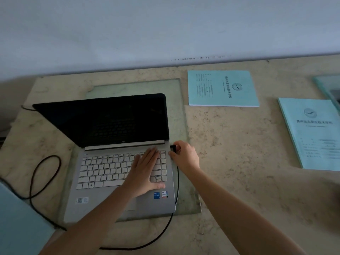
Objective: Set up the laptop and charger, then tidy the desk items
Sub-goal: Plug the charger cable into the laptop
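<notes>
At the laptop's right edge, near the hinge, I'm seating the charger plug.

Laptop (117, 162) sits open on a glass sheet (182, 126), screen dark. My right hand (185, 155) pinches the plug (173, 148) against the laptop's side port; I can't tell if it's fully in. My left hand (145, 172) lies flat on the keys, fingers together, thumb out, bracing. Push off-axis and the plug could jam or bend in the port. The cable (171, 218) loops round the laptop's front corner and off to its left; a snag there could tug the plug out. Glass under the laptop may let it slide if I ease off. Two blue booklets (222, 88) lie to the laptop's right, not yet tidied.
</notes>
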`<state>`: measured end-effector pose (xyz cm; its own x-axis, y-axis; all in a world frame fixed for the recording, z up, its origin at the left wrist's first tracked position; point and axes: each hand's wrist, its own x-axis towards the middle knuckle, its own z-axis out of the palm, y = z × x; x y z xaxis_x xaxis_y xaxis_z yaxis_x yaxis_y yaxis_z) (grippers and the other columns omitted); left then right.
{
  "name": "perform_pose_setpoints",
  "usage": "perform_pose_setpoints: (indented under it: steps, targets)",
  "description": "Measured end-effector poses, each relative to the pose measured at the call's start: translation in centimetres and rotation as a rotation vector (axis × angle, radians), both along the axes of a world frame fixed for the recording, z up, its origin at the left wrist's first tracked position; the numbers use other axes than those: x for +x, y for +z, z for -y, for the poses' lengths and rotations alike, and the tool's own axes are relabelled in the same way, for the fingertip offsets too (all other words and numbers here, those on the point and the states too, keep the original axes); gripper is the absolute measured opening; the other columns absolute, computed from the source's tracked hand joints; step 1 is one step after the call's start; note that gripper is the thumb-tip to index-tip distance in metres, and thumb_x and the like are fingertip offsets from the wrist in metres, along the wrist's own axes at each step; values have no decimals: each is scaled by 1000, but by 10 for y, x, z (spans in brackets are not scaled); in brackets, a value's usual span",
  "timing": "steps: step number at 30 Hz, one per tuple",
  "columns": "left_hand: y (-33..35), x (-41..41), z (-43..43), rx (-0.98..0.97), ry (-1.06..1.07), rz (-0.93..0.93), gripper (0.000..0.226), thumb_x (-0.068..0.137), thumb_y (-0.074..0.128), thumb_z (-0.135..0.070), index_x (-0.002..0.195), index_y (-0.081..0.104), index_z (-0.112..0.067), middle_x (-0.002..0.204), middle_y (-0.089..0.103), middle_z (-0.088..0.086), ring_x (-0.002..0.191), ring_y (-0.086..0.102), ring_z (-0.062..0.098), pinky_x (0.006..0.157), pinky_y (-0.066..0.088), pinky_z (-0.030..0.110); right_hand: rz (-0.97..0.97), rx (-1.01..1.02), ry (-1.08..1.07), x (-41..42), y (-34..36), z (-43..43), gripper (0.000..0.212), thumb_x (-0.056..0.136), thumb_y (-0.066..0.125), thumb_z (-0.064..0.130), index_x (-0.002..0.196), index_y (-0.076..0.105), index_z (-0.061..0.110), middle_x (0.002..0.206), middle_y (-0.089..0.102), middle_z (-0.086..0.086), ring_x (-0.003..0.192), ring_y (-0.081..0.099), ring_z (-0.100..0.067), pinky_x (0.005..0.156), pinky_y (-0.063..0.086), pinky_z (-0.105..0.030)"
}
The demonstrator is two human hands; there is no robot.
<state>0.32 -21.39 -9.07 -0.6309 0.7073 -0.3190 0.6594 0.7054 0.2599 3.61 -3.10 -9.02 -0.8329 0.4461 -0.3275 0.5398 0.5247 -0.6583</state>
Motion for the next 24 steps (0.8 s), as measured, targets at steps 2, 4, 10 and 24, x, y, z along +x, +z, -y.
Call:
perform_pose_setpoints:
  steps: [2,4,10,24]
  targets:
    - [2,8,12,11,5,-32,119,72,56,-69,140,-30,-22,154,-29,-3,142,-26,14,115,-16,37,-17,27,44,10,5,2,44,86,63,37,126,52,24,121,59,2,102,60,-19,80,54,-37]
    - [7,12,31,21,41,-57,117,74,54,-69,139,-32,-25,153,-30,-6,141,-27,13,115,-17,37,-62,101,101,21,11,4,46,87,61,39,130,48,27,128,54,4,107,58,-17,79,55,-36]
    - [44,18,114,167,354,-154,104,72,35,-78,145,-20,-28,158,-16,-9,144,-17,7,118,-7,36,-265,206,399,25,36,38,53,86,59,45,134,43,30,138,47,10,122,47,-13,77,50,-29]
    - [93,102,319,320,878,-307,102,67,34,-81,147,-6,-32,156,-3,-15,144,-7,6,119,1,39,-457,189,863,14,95,246,72,80,60,52,144,30,36,154,31,12,141,27,-13,109,37,-38]
